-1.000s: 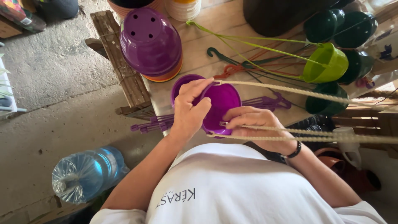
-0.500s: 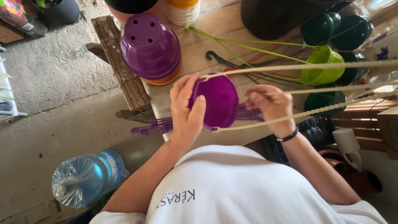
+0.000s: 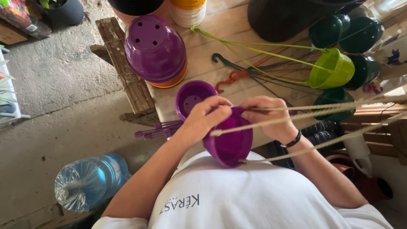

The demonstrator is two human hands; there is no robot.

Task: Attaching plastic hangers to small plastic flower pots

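A glossy purple pot (image 3: 229,146) with a rounded bottom sits tilted against the person's white shirt (image 3: 254,199), pale cords (image 3: 296,114) crossing it. The left hand (image 3: 205,116) grips its rim; the right hand (image 3: 271,114) pinches the cords. Beyond, another purple pot (image 3: 190,97) stands on the wooden table (image 3: 220,34).

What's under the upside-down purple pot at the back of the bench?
The upside-down purple pot caps a stack; only an orange rim shows beneath it. The rest is covered.
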